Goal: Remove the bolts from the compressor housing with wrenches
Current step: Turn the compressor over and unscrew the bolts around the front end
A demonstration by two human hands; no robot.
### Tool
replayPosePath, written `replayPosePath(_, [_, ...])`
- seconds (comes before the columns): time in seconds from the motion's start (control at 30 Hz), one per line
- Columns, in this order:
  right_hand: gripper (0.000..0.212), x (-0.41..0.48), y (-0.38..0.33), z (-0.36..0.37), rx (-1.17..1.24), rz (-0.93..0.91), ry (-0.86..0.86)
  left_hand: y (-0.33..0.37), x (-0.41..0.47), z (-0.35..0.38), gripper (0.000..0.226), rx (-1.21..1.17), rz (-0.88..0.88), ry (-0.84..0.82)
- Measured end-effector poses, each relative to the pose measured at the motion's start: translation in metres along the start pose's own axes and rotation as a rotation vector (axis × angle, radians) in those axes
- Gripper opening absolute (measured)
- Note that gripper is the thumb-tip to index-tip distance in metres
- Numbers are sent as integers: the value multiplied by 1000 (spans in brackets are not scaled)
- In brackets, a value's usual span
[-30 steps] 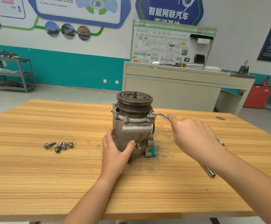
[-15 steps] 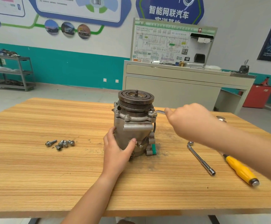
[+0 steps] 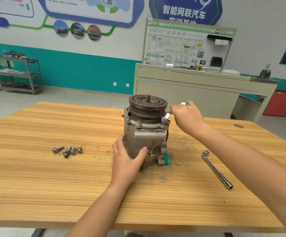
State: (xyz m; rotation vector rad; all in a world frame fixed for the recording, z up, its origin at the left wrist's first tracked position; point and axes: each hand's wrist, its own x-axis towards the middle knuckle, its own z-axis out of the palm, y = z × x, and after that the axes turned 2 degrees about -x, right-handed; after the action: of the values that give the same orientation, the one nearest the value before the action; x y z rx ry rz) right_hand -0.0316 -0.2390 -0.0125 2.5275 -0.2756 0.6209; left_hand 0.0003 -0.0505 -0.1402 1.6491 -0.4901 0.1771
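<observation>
Several loose bolts [image 3: 68, 150] already lie in a cluster on the table [image 3: 53, 185], well to the left of the compressor housing [image 3: 144, 137]. The housing stands upright near the middle with its pulley [image 3: 147, 105] on top. My left hand [image 3: 127, 161] wraps the lower body, thumb across the front, bracing it. My right hand [image 3: 186, 117] is curled round the handle of the wrench [image 3: 168, 115], whose head sits on the bolt [image 3: 164, 119] at the right corner of the flange [image 3: 148, 124]. Over the last second I have swung that handle from pointing out to the right round toward the back, beside the pulley. I judge that a loosening stroke, so this bolt should be backing out. Three more bolt heads [image 3: 138, 123] still show on the flange, so the job is partway. An L-shaped socket wrench [image 3: 216, 170] lies unused on the right
</observation>
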Motion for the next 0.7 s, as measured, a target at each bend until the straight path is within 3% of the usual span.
replayPosePath(0.17, [33, -38, 6, -23, 567, 315, 187, 0, 1, 0, 80, -2, -4, -4])
replayPosePath(0.27, [33, -76, -4, -45, 373, 272, 133, 1, 1, 0, 79, 3, -1, 3])
replayPosePath(0.4, [51, -95, -25, -70, 113, 177, -142, 1, 0, 0, 79, -1, 6, 6])
replayPosePath(0.7, [34, -80, -33, -88, 30, 156, -155, 1, 0, -1, 78, -9, 0, -1])
